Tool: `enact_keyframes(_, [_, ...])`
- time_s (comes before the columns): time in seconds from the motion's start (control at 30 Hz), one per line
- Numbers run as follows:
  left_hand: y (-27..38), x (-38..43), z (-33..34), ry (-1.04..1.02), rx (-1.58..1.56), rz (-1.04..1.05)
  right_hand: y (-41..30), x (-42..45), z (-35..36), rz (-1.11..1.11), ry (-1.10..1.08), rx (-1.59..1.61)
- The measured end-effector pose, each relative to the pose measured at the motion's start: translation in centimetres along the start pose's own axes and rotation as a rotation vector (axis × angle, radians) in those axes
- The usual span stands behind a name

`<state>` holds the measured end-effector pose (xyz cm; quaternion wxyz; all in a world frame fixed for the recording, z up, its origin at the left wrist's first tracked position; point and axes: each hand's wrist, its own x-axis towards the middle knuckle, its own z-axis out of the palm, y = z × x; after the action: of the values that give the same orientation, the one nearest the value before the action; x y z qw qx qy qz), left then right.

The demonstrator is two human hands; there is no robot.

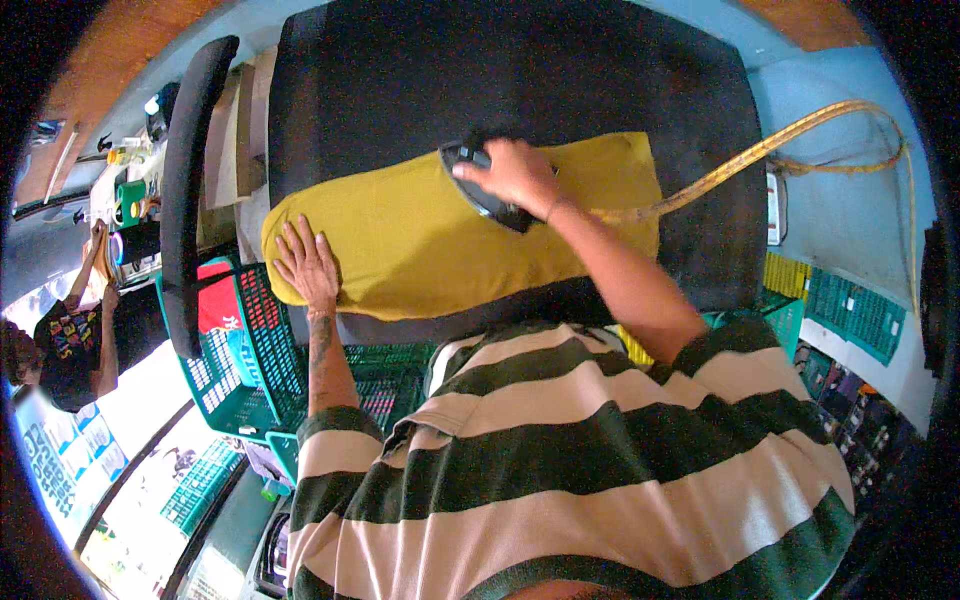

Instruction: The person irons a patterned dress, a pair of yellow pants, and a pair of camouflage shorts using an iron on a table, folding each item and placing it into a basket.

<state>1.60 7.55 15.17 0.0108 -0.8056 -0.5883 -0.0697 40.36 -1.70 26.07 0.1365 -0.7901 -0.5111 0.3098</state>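
Across the dark padded ironing surface [480, 82] lies a mustard-yellow garment [390, 240], spread long from left to right; whether it is a sleeve or a folded piece I cannot tell. My right hand [517, 176] grips a black clothes iron [484, 199], which rests on the cloth right of its middle. Most of the iron's handle is hidden by the fingers. A yellowish wrapped hose or cord [720, 176] runs off to the right from behind my wrist. Flat on the cloth's rounded left end, my left hand [307, 262] presses with its fingers spread.
A narrow dark padded sleeve board [191, 187] stands left of the ironing surface. Below it, green plastic crates [255, 416] hold a red cloth [217, 298]. Yellow [786, 276] and green crates [851, 311] stand at right. Another person [75, 337] works at a far-left table.
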Motion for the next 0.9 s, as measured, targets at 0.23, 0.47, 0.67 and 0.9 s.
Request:
enact_keyframes(0.23, [3.5,-3.5,-3.8,0.017,-0.080,-0.045,1.8,-11.8,4.0,-0.211,-0.253,-0.174])
enact_keyframes(0.47, [2.8,-8.8,-1.1,-0.013,0.020,-0.141,8.5,-13.2,1.3,0.220,0.218,0.152])
enact_keyframes(0.67, [2.3,-8.2,-0.9,-0.019,0.048,-0.075,21.2,-8.2,-10.6,0.561,0.392,0.274])
enact_keyframes(0.9, [2.5,-8.6,-2.2,-0.002,-0.080,-0.113,18.6,-9.2,-11.5,0.454,0.256,0.324])
